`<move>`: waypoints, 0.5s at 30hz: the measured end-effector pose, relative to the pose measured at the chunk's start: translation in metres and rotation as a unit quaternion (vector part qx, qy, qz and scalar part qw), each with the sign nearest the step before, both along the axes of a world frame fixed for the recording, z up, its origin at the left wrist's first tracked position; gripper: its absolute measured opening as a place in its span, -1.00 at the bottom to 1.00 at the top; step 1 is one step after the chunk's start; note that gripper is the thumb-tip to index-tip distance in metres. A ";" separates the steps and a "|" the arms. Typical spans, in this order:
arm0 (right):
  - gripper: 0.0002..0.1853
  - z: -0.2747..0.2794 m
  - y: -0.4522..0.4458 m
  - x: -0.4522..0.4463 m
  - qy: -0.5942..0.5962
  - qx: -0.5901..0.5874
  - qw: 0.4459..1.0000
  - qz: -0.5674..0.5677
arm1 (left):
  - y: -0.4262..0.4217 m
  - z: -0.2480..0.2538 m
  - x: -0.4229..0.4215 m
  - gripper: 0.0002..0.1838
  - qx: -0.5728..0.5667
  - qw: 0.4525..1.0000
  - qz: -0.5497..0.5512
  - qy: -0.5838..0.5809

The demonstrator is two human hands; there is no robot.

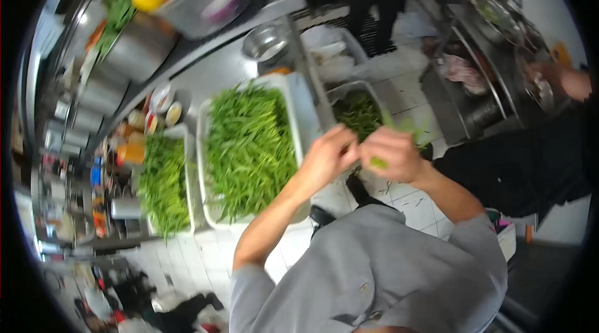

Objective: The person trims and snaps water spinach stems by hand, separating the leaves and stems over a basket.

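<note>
My right hand is closed around a small bunch of green leafy stems, whose leaves stick out above the fist. Right beside it, my left hand has its fingers pinched together; what they hold, if anything, is too small to make out. Both hands are over the floor, just below a bin of dark green trimmings. To the left of my left hand, a large white tub is heaped with leafy greens. A second white tub farther left holds more greens.
A metal bowl sits on the steel counter. Large pots line the shelf. At the right, another person's hand is near pans. A person in dark trousers stands at the top.
</note>
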State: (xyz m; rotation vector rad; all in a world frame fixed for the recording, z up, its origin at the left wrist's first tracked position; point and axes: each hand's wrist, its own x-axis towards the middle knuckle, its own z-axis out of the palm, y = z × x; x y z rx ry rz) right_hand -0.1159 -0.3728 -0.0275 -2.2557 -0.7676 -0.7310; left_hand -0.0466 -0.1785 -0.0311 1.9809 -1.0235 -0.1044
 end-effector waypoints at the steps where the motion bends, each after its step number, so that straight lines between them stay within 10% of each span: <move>1: -0.82 -0.013 -0.011 -0.008 -0.005 0.068 0.992 -0.106 | -0.017 -0.017 0.016 -0.85 0.000 1.000 0.010 -0.012; 7: -0.88 -0.061 -0.058 -0.013 0.203 0.359 0.857 -0.310 | 0.009 -0.018 0.038 -0.60 0.042 0.989 0.112 -0.088; 12: -0.76 -0.030 -0.033 0.015 0.271 0.559 0.776 -0.108 | 0.108 -0.053 0.099 -0.79 0.184 0.912 0.283 -0.235; 15: -0.70 0.004 0.008 0.044 0.208 0.721 0.635 0.184 | 0.127 -0.062 0.105 -0.78 0.233 0.917 0.264 -0.188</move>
